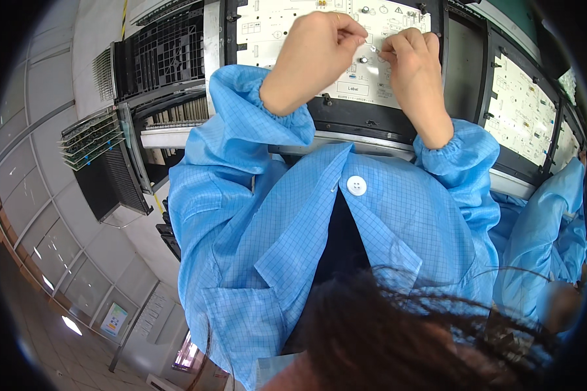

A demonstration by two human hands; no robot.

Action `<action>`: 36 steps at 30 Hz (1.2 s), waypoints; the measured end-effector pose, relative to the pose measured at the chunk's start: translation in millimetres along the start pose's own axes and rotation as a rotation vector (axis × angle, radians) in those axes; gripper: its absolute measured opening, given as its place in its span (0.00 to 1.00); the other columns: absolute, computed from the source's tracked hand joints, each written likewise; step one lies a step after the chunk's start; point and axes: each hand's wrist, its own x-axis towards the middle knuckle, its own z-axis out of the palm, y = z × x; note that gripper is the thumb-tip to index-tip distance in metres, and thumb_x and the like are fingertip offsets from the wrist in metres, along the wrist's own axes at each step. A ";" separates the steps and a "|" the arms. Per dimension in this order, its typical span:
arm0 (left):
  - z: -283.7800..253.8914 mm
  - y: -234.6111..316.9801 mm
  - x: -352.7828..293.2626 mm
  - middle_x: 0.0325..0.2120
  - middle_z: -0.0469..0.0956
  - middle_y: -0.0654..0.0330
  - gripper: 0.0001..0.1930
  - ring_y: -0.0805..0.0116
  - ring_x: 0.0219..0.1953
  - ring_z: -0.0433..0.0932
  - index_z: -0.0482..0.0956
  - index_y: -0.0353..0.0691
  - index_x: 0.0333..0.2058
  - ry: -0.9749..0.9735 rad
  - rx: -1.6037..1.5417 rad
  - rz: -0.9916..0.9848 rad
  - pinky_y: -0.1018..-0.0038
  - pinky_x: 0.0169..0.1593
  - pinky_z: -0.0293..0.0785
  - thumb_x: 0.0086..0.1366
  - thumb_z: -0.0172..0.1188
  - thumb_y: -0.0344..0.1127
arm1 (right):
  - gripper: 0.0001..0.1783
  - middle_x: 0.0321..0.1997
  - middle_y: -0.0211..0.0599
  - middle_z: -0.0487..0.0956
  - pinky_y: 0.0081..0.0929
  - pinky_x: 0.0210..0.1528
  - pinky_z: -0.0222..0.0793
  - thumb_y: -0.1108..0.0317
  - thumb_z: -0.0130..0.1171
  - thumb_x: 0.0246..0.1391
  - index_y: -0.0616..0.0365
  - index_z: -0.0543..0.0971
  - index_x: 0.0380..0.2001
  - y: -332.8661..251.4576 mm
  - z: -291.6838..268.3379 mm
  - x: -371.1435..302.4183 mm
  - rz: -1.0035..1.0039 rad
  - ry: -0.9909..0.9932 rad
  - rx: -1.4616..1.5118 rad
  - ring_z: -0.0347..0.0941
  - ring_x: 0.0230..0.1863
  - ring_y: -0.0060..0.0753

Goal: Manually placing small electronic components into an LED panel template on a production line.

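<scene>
Factory surroundings are seen all around: pale wall panels and a grey floor on the left, and a production line running across the far side of the view. At the middle of that line a white printed circuit board [372, 72] lies flat in a black carrier frame [365, 124], presumably so that it is kept steady and level while it is worked on. Both hands are raised over this board. The left hand [316, 55] and the right hand [414, 72] are brought together with thumbs and forefingers pinched nearly closed, and a tiny pale part [374, 47] appears to be held between the two sets of fingertips, just above the board's surface; what the part is cannot be told. The pinch of both hands suggests that something small and fiddly is being steadied from two sides.

Blue checked antistatic smock sleeves [241, 124] with gathered cuffs cover both forearms, and a white button [356, 186] closes the smock at the chest.

On the left, a black slotted rack [101, 166] holds green circuit boards [91, 140] stacked edgewise in its slots, kept apart from one another. Further right along the line, another white board [518, 111] sits in its own black frame. A co-worker's blue sleeve [544, 228] is seen at the right edge.
</scene>
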 end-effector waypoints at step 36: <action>36.7 -12.3 30.6 0.29 0.80 0.45 0.12 0.46 0.36 0.78 0.81 0.31 0.34 -0.068 0.484 0.415 0.57 0.47 0.73 0.49 0.57 0.19 | 0.08 0.29 0.39 0.83 0.24 0.33 0.74 0.73 0.60 0.55 0.61 0.81 0.39 43.0 -37.5 -31.9 0.588 -0.013 0.493 0.78 0.28 0.27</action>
